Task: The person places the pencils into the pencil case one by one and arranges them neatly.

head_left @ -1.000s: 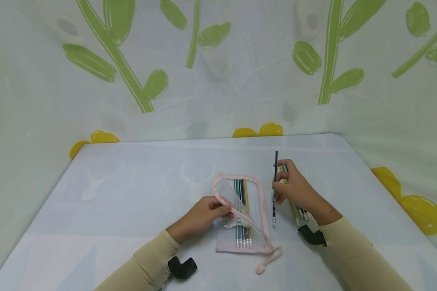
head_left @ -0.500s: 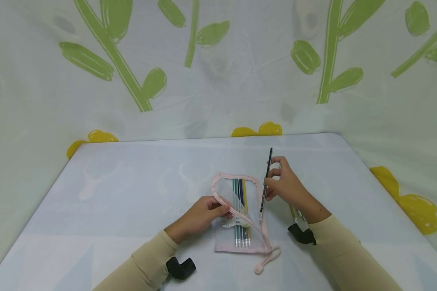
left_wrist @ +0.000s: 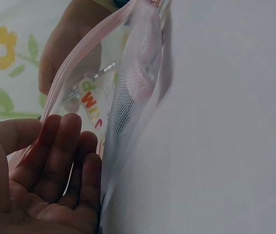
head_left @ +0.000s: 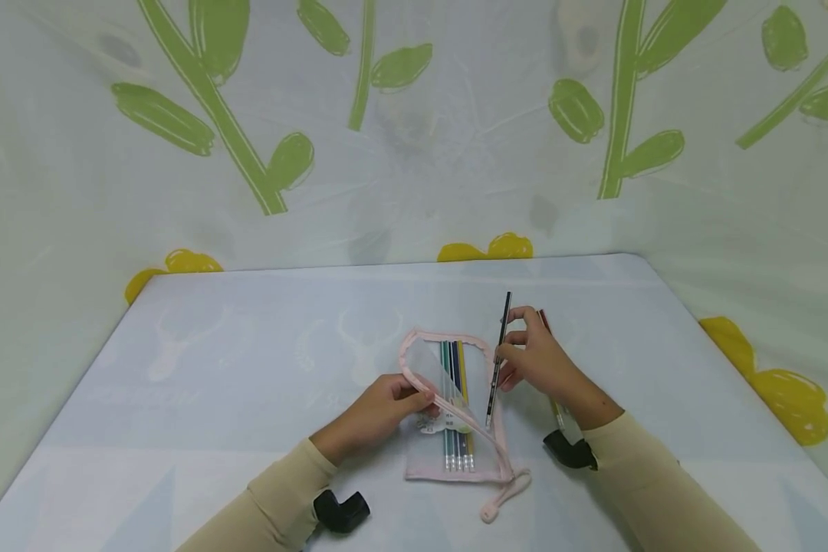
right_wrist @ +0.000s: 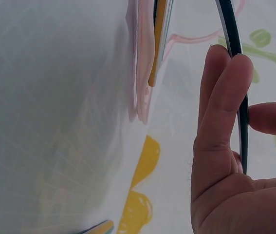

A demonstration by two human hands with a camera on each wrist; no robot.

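Observation:
A clear pencil pouch with pink edging [head_left: 414, 474] lies on the table with its top flap folded up. My left hand [head_left: 379, 406] pinches the pink edge of that flap between thumb and fingers, as the left wrist view also shows. Several pencils [head_left: 461, 364] lie side by side inside the pouch, eraser ends toward me. My right hand [head_left: 534, 360] pinches a dark pencil [head_left: 501, 337], which is tilted. Its lower end reaches into the mouth of the pouch, by the right edging. In the right wrist view the dark pencil [right_wrist: 244, 117] runs between thumb and fingers.
More pencils [head_left: 559, 414] lie on the table beneath my right hand and wrist, partly hidden. A pink pull loop [head_left: 500, 506] hangs off the pouch's lower right corner. The table's far edge meets a leaf-patterned cloth backdrop [head_left: 414, 169].
My right hand has moved left with the dark pencil, from beside the pouch to its mouth, and the pencil now leans with its lower end inside. My left hand still holds the flap.

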